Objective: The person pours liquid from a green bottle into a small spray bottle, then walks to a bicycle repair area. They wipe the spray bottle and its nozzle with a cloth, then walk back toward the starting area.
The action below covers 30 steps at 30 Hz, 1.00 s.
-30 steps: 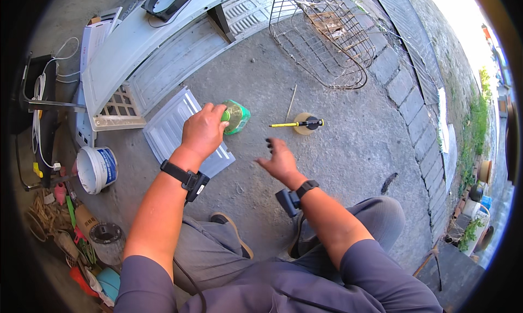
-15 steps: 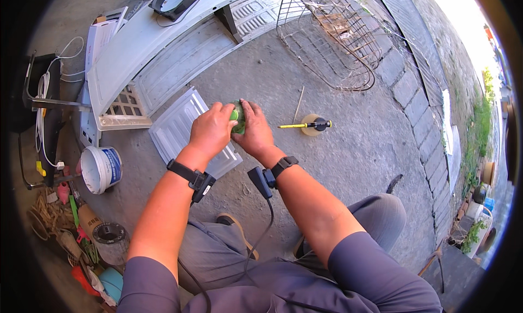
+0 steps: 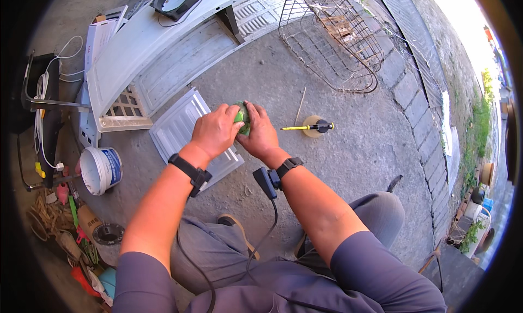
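1. Translucent green plastic bottle (image 3: 246, 112) with a bright green cap (image 3: 238, 116) sat between the two hands, mostly hidden by fingers.
2. Left hand (image 3: 214, 131): grasping the bottle at its capped end, fingers curled in beside the cap. Couldn't tell if it was gripping the cap itself or just the neck.
3. Right hand (image 3: 260, 135): grasping the bottle's right side, fingers wrapped along it, thumb toward the left hand.
4. Black wrist strap (image 3: 188, 170) behind the left hand; similar black band (image 3: 289, 166) behind the right, with a dark boxy device (image 3: 266, 182) and cable on its inner side.
5. Pale grey ribbed plastic panel (image 3: 177, 130) lay flat to the left of the left hand, running partly under that forearm.
6. Right of the right hand: round yellowish container (image 3: 311, 133) with a black top, slim yellow-and-black rod (image 3: 294, 128) across it. Couldn't tell if the two were joined. Thin pale stick (image 3: 300, 104) lay just beyond.
7. Farther out, beyond the right hand: rusty wire basket (image 3: 353, 90).
8. Beyond the left hand: large curved white metal panel (image 3: 131, 47), black ring-shaped frame (image 3: 185, 7) on top.
9. Well left of the left hand: white plastic bucket (image 3: 112, 166), blue label, tilted.
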Tool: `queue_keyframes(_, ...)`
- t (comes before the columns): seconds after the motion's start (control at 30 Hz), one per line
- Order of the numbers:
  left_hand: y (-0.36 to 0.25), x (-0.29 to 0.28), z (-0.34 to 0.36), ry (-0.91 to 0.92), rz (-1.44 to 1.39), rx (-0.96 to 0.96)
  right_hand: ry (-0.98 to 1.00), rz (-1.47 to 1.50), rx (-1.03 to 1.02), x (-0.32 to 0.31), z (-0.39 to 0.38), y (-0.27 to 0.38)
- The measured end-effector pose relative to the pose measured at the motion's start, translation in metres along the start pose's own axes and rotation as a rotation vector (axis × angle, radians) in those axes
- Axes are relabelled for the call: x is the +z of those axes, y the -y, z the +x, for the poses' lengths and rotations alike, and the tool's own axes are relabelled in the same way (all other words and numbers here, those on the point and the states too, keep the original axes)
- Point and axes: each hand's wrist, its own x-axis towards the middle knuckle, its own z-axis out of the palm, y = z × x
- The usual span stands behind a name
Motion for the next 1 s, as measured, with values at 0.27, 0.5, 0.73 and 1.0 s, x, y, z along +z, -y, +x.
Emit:
queue_keyframes(0.27,0.007,-0.008,0.014,0.108,0.074,0.117,-0.02,-0.024,-0.011,0.0,0.0,-0.001)
queue_keyframes(0.5,0.007,0.009,0.008,0.016,0.09,0.011,-0.02,-0.024,-0.02,0.002,0.0,-0.001)
queue_keyframes(0.73,-0.013,0.0,0.008,0.01,0.02,-0.147,-0.027,-0.015,-0.042,0.002,0.001,-0.006)
queue_keyframes(1.0,0.001,-0.006,-0.001,0.02,-0.007,-0.033,0.003,-0.036,-0.014,0.001,0.0,-0.003)
